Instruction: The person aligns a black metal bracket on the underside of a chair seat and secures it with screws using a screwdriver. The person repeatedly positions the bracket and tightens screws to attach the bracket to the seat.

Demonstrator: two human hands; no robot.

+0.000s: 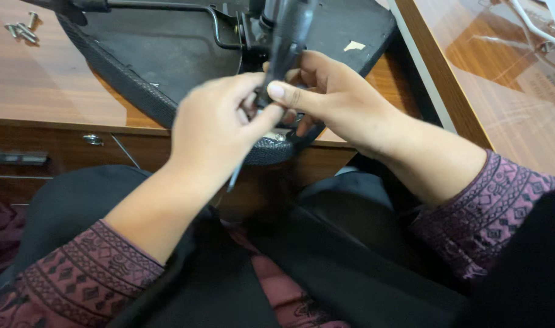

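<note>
An upturned black chair seat (pixel 168 54) lies on the wooden desk (pixel 52 91), its mesh rim hanging over the front edge. A black metal bracket and lever (pixel 229 30) sit on its underside. My left hand (pixel 213 130) and my right hand (pixel 335 100) meet at the seat's near rim. Both close around a dark, blurred tool handle (pixel 286 42) that stands up between them. A thin metal tip (pixel 234 179) pokes out below my left hand. What the tip touches is hidden by my fingers.
Several loose screws (pixel 22 29) lie at the desk's far left. A drawer front with a small lock (pixel 93 140) runs under the desk edge. A second glossy wooden surface (pixel 508 79) lies to the right. My dark lap fills the foreground.
</note>
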